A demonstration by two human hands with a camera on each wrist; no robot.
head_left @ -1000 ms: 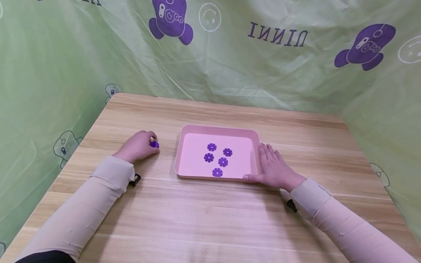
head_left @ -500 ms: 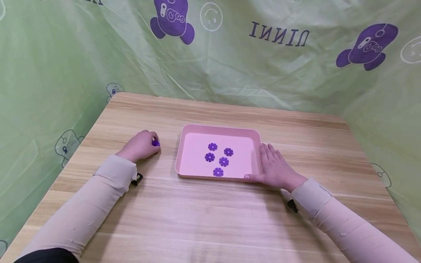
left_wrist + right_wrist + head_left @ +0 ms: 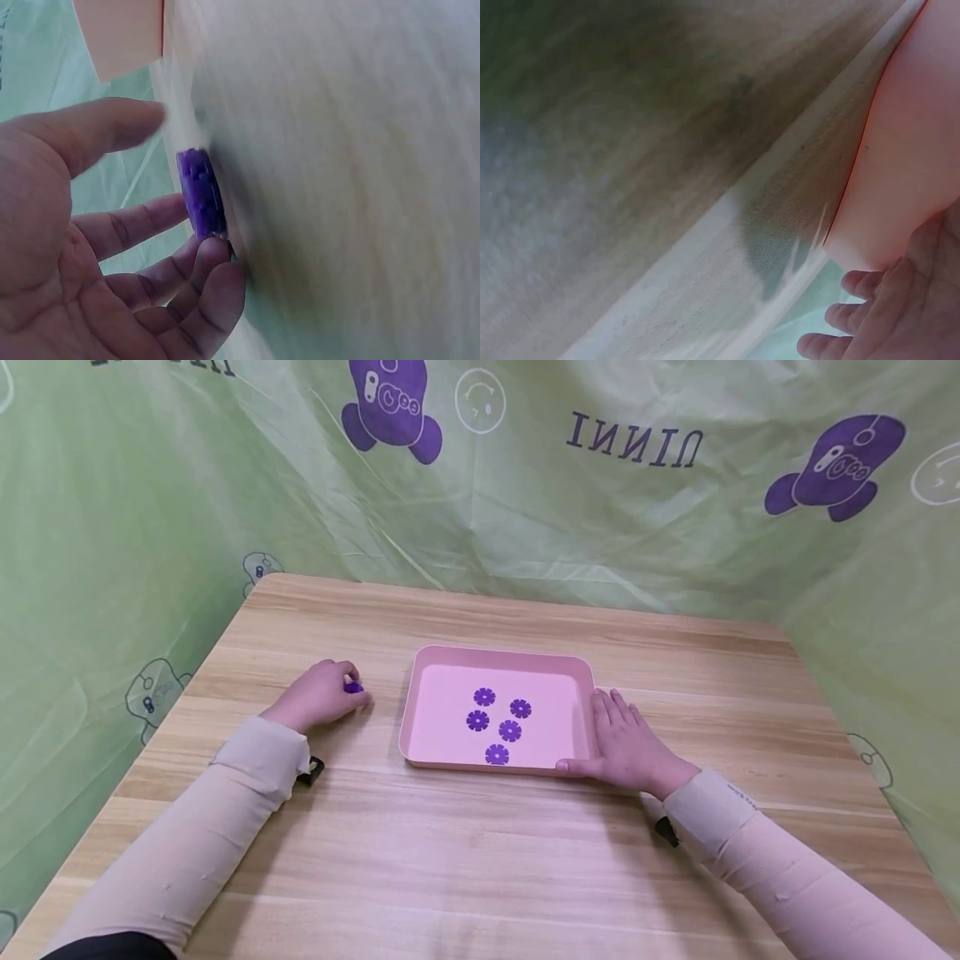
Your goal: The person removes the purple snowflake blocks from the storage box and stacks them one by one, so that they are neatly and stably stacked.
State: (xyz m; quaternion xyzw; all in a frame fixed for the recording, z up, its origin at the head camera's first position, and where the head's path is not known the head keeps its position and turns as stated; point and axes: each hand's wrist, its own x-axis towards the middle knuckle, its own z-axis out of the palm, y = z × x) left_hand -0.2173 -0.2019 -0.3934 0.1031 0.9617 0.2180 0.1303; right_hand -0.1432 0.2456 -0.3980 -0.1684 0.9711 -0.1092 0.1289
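On the left of the table, in the head view, my left hand [image 3: 318,693] is at a short stack of purple toothed discs [image 3: 352,687]. The left wrist view shows the thumb held away from this stack [image 3: 200,193], while fingertips touch or nearly touch its far side. The stack seems to lie on the table. A shallow pink tray [image 3: 438,656] stands in the middle, with several purple snowflake discs [image 3: 510,730] lying flat and apart inside. My right hand [image 3: 630,745] rests with straight fingers along the tray's right wall, its thumb at the front rim.
The wooden table [image 3: 450,860] runs back to a green printed curtain [image 3: 480,527], which also hangs along both sides. Bare wood lies between the left hand and the tray. A small black strap end [image 3: 311,771] hangs at the left cuff.
My left thumb has swung a little to the right, away from the purple stack it was close against half a second ago. The right hand, tray and loose discs have kept their places.
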